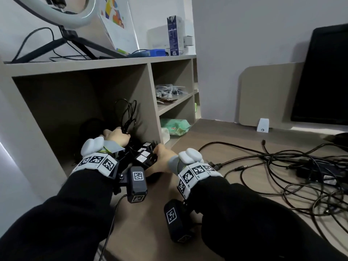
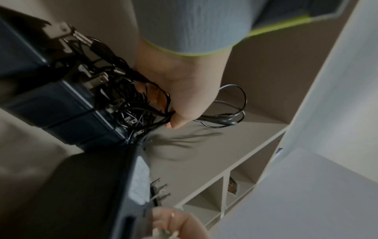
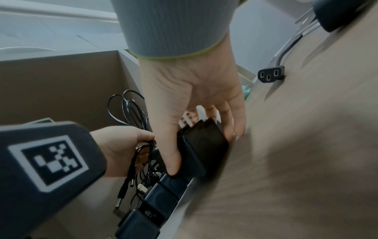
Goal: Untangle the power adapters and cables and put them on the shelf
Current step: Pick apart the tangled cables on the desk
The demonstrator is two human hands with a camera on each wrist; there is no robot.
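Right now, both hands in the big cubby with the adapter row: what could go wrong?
1. The left hand grips a bunch of thin black cables that run into the adapters; pulling could drag the row out of line.
2. The right hand holds one adapter at the cubby's edge; it may slip off.
3. Bare plug prongs may snag loops.

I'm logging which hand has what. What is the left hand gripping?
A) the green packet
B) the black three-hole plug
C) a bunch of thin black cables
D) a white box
C: the left hand has its fingers curled round a bunch of thin black cables inside the large beige shelf compartment.
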